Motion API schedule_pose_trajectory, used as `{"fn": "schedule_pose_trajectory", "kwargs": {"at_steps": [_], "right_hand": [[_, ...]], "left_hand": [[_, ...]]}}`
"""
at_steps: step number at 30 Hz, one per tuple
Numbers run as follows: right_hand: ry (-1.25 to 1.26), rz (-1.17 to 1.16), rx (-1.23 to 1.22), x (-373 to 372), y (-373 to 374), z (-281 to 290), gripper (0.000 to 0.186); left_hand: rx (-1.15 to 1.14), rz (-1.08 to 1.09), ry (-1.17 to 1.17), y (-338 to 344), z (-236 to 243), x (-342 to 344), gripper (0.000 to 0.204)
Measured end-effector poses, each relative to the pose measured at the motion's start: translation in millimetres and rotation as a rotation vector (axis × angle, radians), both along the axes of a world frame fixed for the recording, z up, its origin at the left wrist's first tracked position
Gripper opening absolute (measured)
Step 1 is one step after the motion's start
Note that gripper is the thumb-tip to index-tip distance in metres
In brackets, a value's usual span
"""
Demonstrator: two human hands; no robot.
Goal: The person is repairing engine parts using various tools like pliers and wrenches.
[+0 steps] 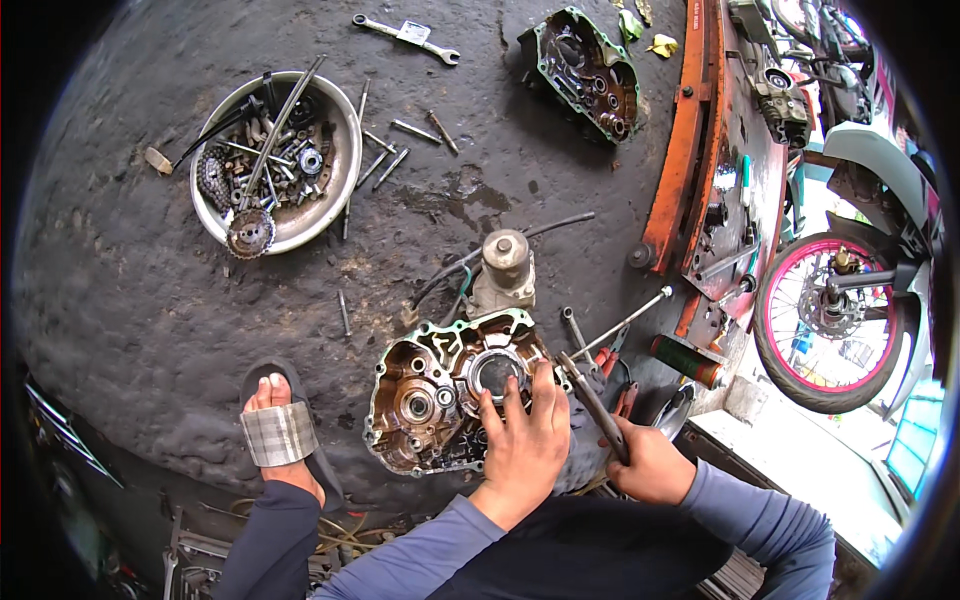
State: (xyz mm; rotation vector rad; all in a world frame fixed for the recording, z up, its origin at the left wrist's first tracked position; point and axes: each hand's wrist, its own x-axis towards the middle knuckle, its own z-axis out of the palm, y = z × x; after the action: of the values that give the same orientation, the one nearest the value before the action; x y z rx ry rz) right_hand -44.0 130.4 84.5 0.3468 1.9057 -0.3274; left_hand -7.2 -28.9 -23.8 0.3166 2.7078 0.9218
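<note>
- Two hands on one greasy, brown-stained aluminium engine crankcase half (pixel 440 400), which sits on the dark oily floor (pixel 150 300) near the person, just right of a foot in a grey-strapped sandal (pixel 280 430).
- Left hand (pixel 522 440) lies flat on the case's right edge, fingers spread and open, fingertips touching the rim around the round steel bearing seat (pixel 495 370). It grips nothing, just presses down to steady.
- Right hand (pixel 650 465) is wrapped tight around the dark handle of a long metal tool (pixel 590 400), whose tip points up-left at the case edge beside the left fingers.
- My take on doing this bit well: keep the left palm's weight on the casting so it can't rock, keep fingers out of the tool's line, and work the tip gently so the soft mating face doesn't get gouged.
- Other stuff around: a round steel bowl full of bolts, sprockets and chain (pixel 275 160) far left, a second dirty crankcase half (pixel 590 70) far right, a grey cylindrical starter motor (pixel 505 265) just beyond the case, and a pink-rimmed motorcycle wheel (pixel 835 320) off to the right.
</note>
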Motion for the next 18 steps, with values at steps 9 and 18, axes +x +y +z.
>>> {"fn": "schedule_pose_trajectory", "kwargs": {"at_steps": [9,18], "right_hand": [[0.073,0.121,-0.083,28.3,50.5,-54.9,0.028],[0.193,-0.233,-0.321,53.3,55.1,-57.1,0.063]], "left_hand": [[-0.002,-0.037,-0.026,0.3,0.2,-1.9,0.034],[0.028,-0.115,-0.11,4.6,-1.5,-0.5,0.058]]}}
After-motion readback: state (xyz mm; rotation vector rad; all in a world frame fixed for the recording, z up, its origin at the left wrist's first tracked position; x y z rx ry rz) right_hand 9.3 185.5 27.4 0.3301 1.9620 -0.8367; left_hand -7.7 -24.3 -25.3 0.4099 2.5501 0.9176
